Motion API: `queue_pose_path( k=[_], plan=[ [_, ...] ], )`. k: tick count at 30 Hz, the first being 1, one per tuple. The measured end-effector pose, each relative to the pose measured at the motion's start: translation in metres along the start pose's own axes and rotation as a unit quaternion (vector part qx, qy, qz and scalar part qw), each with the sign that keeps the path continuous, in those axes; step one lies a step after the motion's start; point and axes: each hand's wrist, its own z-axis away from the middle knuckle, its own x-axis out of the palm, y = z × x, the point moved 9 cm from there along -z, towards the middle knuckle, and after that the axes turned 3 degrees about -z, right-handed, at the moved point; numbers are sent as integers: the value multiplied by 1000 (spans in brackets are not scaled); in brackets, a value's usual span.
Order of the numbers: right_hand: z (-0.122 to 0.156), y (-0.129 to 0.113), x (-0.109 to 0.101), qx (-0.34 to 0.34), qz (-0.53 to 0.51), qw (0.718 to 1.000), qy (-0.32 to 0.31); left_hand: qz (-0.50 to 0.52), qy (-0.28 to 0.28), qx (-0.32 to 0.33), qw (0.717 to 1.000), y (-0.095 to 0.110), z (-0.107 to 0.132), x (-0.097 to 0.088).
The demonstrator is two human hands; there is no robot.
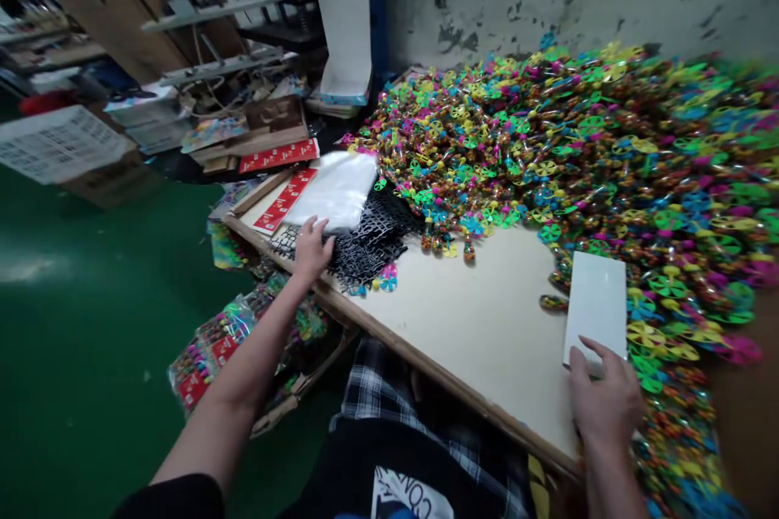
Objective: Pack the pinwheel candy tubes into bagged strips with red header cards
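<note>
White box [595, 300] against loose toys [487, 142]: a nudge could scatter them.
Right fingers [600, 349] hold its near end; left fingers [317, 227] spread by black netting [372, 239] (possible snag).

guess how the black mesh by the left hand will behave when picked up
The black mesh will probably flop, as it lies bunched in loose folds. It looks light for its size, since much of it is open holes. Those holes might snag the colourful plastic pieces lying at its near edge.
</note>
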Motion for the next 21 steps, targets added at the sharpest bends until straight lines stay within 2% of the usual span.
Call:
queue_pose_path(
  k=[2,4,8,13,17,21],
  plan=[
    [-4,-2,3,3,3,1000,4,-9,-42,25,999,11,-10,16],
    [-5,-6,8,4,-5,1000,-2,-16,-69,61,996,33,-9,30],
    [-4,-22,22,-21,-39,999,-26,-39,-94,101,990,76,-5,53],
    [2,-34,27,-33,-64,997,-35,-28,-114,113,987,103,-20,71],
    [7,-32,27,-26,-74,995,-55,16,-95,107,990,108,-39,66],
    [11,-32,30,-20,-88,994,-63,93,-7,106,990,122,-59,36]
  ],
)
